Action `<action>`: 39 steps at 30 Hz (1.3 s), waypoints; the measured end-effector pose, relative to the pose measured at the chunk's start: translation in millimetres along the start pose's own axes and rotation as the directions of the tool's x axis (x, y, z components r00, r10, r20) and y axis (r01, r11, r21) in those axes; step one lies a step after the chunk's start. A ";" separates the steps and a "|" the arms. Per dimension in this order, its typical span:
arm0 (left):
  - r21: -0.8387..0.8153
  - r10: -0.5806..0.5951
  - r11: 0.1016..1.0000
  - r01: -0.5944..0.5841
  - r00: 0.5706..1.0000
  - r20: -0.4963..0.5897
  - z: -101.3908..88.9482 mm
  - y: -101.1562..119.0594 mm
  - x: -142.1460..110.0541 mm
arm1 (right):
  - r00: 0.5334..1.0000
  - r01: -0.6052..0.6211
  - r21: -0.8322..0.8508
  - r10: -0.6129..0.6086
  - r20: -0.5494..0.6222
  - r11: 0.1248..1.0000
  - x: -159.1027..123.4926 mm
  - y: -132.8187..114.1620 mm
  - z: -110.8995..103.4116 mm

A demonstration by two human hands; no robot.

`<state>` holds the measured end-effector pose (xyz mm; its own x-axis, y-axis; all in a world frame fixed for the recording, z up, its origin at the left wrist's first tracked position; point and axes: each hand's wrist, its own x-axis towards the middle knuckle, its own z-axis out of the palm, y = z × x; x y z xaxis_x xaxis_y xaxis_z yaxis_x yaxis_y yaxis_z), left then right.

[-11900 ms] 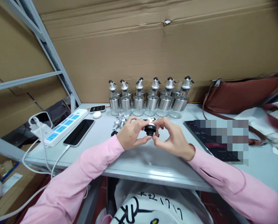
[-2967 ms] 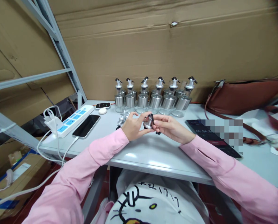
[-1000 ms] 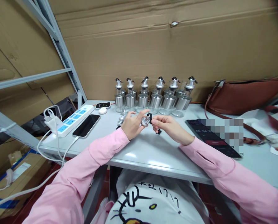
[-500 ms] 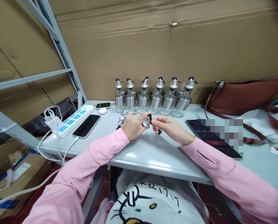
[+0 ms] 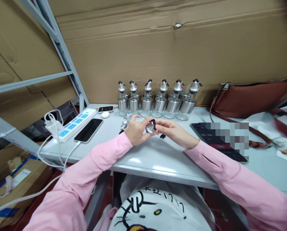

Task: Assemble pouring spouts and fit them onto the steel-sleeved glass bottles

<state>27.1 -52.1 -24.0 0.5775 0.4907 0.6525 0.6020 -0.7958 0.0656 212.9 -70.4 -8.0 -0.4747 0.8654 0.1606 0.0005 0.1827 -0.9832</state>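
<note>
My left hand [image 5: 136, 132] pinches a silver bottle pourer [image 5: 149, 129] between thumb and fingers above the table. A black flip lever [image 5: 154, 124] sits against the pourer's top, and my right hand [image 5: 171, 132] grips it with thumb and fingertips. Whether the lever is joined to the pourer I cannot tell. Small black pieces [image 5: 162, 136] lie on the table just below my right hand. Beside my left hand is a heap of silver pourer parts [image 5: 125, 122], partly hidden by that hand. A black piece [image 5: 121, 132] shows near my left wrist.
Glass-and-steel bottles [image 5: 160, 104] with pourers stand in rows at the back. To the left lie a phone [image 5: 88, 130], a power strip [image 5: 77, 123] and a white round object [image 5: 105, 115]. On the right are a tablet [image 5: 213, 138] and a brown bag [image 5: 254, 99].
Since the oldest frame, the black-ringed stopper end has turned out of sight and the pourer's silver side shows. In the last second my hands have drawn closer together around the pourer and lever.
</note>
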 end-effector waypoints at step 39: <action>-0.042 0.082 0.996 -0.083 0.996 -0.019 3.1 -1.4 -0.8 | 0.962 0.230 -0.507 -0.271 -0.007 0.831 -1.3 1.5 6.1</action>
<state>27.6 -50.3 -26.9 0.6143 0.4168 0.6700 0.5287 -0.8477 0.0427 208.2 -74.1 -10.2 -0.4505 0.7868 0.4220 0.3375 0.5876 -0.7354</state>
